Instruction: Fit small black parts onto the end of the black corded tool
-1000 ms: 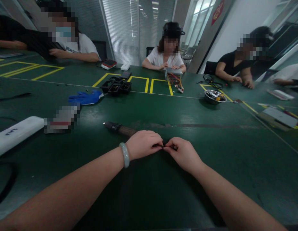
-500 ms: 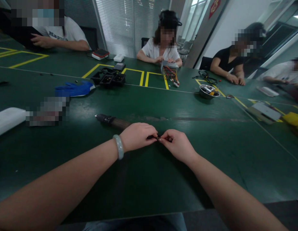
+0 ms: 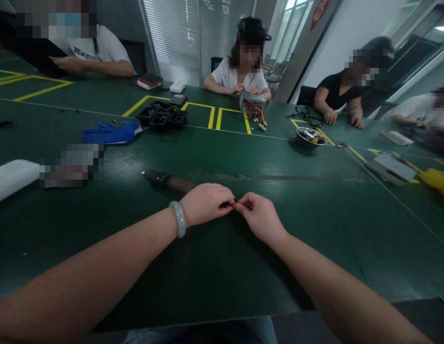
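- Centrally in the head view, the left hand (image 3: 207, 204) and the right hand (image 3: 263, 217) meet at their fingertips, low over a smooth, dark green table (image 3: 207, 272) with a dull sheen.
- Thumb and forefinger of each hand are drawn into a narrow pinch around a tiny piece (image 3: 234, 205) where the tips meet; its shape and material are too small to tell.
- Just behind the left fingers lies a dark, cylindrical tool (image 3: 177, 184) with a ribbed black collar and a shiny metal tip pointing away to the left; its near end is hidden by the hand.
- Around the left wrist, a pale, glossy, rounded bangle (image 3: 178, 220).
- Farther left of the fingers, a crumpled blue fabric glove (image 3: 111, 133) and a long white casing (image 3: 12, 180) with rounded edges.
- Well beyond the fingertips, angular black parts (image 3: 161, 117) and a grey metal box (image 3: 252, 97) trailing coloured wires.
- Beyond the fingers to the right, a round, shiny metal bowl (image 3: 308, 142) of small pieces.
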`<state>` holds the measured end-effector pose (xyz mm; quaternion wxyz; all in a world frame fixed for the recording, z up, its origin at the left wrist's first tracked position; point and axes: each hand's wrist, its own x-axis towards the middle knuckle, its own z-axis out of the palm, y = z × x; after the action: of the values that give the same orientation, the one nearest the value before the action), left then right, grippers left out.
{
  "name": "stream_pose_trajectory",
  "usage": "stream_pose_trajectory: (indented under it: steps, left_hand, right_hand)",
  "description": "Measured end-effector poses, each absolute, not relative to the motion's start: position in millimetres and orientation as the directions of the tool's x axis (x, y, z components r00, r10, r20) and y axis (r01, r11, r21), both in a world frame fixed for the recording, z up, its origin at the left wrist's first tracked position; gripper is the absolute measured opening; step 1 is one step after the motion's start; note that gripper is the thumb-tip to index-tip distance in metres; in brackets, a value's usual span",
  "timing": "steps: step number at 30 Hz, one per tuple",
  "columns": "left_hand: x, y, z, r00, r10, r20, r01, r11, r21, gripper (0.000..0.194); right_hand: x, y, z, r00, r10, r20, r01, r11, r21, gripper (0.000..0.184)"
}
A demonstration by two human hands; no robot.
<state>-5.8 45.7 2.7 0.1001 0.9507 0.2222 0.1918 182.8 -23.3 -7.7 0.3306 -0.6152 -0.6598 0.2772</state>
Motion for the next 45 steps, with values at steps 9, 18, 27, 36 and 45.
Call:
stream_pose_trajectory:
  steps: [9, 18, 27, 36, 45]
  left_hand:
    - [-5.4, 44.6, 2.2, 0.819, 0.457, 0.346, 0.375, -0.884, 0.279, 0.014]
    - [-4.7, 45.9, 1.0, 0.82, 0.469, 0.329, 0.39, -0.877, 0.279, 0.014]
    - [-4.6, 45.7, 2.2, 0.819, 0.469, 0.33, 0.389, -0.878, 0.28, 0.012]
    - [-4.7, 46.8, 0.9, 0.824, 0.459, 0.331, 0.366, -0.879, 0.305, 0.012]
    - [-6.5, 45.1, 2.0, 0.804, 0.512, 0.303, 0.417, -0.849, 0.325, 0.016]
  right_hand:
    - [183.3, -20.8, -8.8, -0.003, 0.992, 0.124, 0.644, 0.096, -0.759, 0.014]
    - [182.4, -21.1, -10.4, 0.019, 0.994, 0.103, 0.625, 0.069, -0.777, 0.017]
    - [183.5, -15.8, -15.7, 0.064, 0.995, 0.072, 0.568, 0.023, -0.823, 0.016]
    - [186.0, -12.5, -14.9, 0.091, 0.994, 0.065, 0.548, 0.004, -0.836, 0.017]
    - [197.8, -15.8, -9.0, -0.011, 1.0, -0.012, 0.53, -0.005, -0.848, 0.027]
